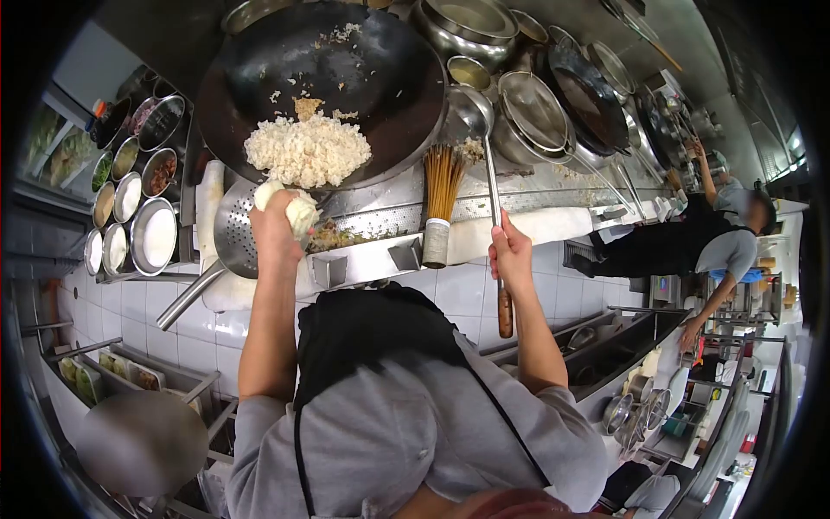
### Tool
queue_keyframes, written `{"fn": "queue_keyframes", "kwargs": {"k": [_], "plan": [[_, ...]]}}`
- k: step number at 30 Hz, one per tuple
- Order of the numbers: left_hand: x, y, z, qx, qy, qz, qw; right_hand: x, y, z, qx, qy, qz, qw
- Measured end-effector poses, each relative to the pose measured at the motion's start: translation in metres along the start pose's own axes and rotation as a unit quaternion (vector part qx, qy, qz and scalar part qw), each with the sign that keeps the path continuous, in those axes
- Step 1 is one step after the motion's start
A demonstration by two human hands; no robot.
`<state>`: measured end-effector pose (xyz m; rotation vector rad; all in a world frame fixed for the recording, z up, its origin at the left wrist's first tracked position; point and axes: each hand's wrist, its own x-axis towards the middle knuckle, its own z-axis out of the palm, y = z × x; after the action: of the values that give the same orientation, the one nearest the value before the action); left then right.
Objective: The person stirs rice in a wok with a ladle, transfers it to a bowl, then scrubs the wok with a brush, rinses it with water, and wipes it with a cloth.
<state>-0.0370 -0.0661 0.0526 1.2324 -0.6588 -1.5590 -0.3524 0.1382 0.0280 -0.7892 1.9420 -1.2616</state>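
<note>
A large black wok (pixel 380 78) holds a mound of white rice (pixel 309 149) near its front edge, with scattered grains higher up its wall. My left hand (pixel 275 227) is closed round a bunched pale cloth (pixel 300 213) at the wok's near rim, over a perforated strainer (pixel 233 227). In my right hand (pixel 512 251) is the wooden-ended handle of a long metal ladle (pixel 493 173). The ladle's bowl lies at the wok's right side. A bamboo brush (pixel 441 195) rests between the ladle and the strainer.
Bowls of seasonings and ingredients (pixel 154 233) stand at the left. Pots and a wire strainer (pixel 533 111) sit right of the wok. A metal trough with food scraps (pixel 363 259) runs along the front. Another person (pixel 674 242) works at the far right.
</note>
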Motion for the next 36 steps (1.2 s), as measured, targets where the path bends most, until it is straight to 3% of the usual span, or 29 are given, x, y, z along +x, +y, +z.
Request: {"fn": "queue_keyframes", "kwargs": {"k": [4,8,12,16,19,24,28,32,34,36], "plan": [[0.005,-0.003,-0.004,0.001,-0.015,0.008,1.0,-0.005,-0.008,0.007,0.034,0.006,-0.04,0.999],[0.006,-0.003,-0.004,0.004,-0.023,-0.004,1.0,0.002,-0.012,0.004,0.072,-0.03,-0.016,0.997],[0.004,-0.001,0.001,0.008,-0.015,-0.003,1.0,0.0,-0.001,0.014,0.094,0.007,-0.043,0.995],[0.005,-0.004,-0.006,0.004,-0.018,0.004,1.0,0.011,-0.004,0.005,0.079,0.006,0.034,0.996],[0.005,-0.005,-0.008,0.02,-0.02,0.001,1.0,0.008,0.002,0.005,0.087,0.015,-0.014,0.996],[0.003,-0.002,-0.005,0.01,-0.026,-0.018,0.999,0.019,-0.011,-0.006,0.034,0.002,0.03,0.999],[0.007,-0.015,-0.005,-0.004,-0.014,0.024,1.0,0.015,-0.008,-0.002,0.065,0.01,-0.002,0.998],[0.032,-0.008,0.024,-0.031,0.007,-0.018,0.999,0.013,-0.031,0.007,0.123,-0.057,0.024,0.99],[0.053,-0.013,0.045,-0.061,0.005,0.007,0.998,0.025,-0.045,0.015,0.121,-0.102,0.037,0.987],[0.07,-0.018,0.061,-0.04,0.01,-0.001,0.999,0.032,-0.054,0.021,0.238,-0.163,0.03,0.957]]}}
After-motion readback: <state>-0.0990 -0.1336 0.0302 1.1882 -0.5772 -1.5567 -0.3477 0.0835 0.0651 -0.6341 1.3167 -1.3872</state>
